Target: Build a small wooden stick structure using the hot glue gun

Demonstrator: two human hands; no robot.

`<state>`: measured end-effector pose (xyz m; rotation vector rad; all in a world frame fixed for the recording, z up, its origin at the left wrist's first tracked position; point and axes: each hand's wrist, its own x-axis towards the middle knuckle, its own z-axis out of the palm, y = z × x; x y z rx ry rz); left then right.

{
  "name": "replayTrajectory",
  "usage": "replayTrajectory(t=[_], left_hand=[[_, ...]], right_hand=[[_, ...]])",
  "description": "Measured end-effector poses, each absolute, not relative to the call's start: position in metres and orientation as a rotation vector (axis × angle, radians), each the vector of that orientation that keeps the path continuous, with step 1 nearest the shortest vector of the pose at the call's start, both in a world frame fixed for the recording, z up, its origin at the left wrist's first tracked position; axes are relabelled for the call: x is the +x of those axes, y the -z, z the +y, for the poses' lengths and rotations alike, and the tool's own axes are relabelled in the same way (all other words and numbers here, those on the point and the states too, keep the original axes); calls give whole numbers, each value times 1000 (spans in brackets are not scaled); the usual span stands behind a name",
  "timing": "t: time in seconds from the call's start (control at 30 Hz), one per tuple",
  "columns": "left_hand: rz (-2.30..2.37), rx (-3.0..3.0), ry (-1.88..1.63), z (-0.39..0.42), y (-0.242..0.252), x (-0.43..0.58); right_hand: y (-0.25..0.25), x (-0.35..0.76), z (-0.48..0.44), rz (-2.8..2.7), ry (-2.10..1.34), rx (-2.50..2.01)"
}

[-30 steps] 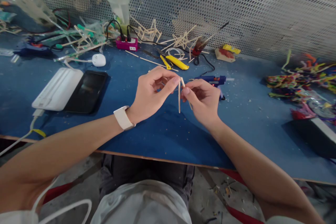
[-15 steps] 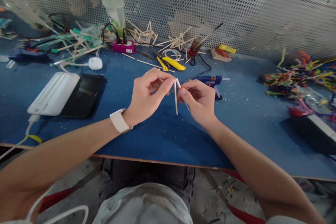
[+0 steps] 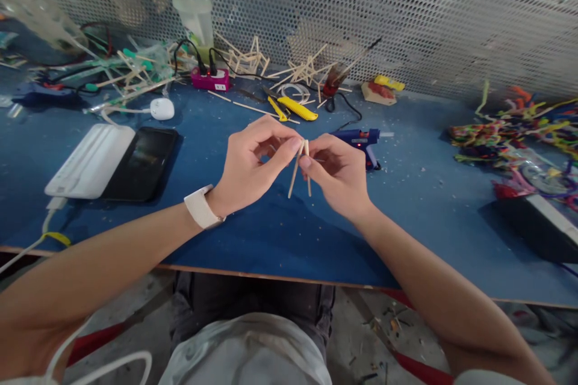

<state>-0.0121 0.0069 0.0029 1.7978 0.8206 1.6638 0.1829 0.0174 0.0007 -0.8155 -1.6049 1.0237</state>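
Two thin wooden sticks, held above the middle of the table (image 3: 253, 243), well in from its near edge. The left hand (image 3: 255, 162) is closed in a fingertip pinch at the upper end of the left stick (image 3: 294, 177), whose free end slants down toward the near edge. The right hand (image 3: 341, 173) grips the right stick (image 3: 307, 148) between thumb and fingers, a little below its top. The upper ends meet or nearly meet, forming a narrow inverted V; whether they are bonded cannot be told. The step in hand appears to be aligning these two ends. The next move would seem to call for a steady pinch on both sides and small adjustments of the angle at the tip. Beyond the right hand lies a blue glue gun (image 3: 368, 137); toward the far edge rest a yellow cutter (image 3: 298, 108) and loose sticks (image 3: 307, 69).
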Motion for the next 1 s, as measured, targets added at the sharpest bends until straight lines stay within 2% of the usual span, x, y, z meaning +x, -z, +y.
replayTrajectory(t=[1.0], left_hand=[[587, 1590, -1502, 16, 3, -11]], right_hand=[[0, 180, 16, -1593, -1054, -669]])
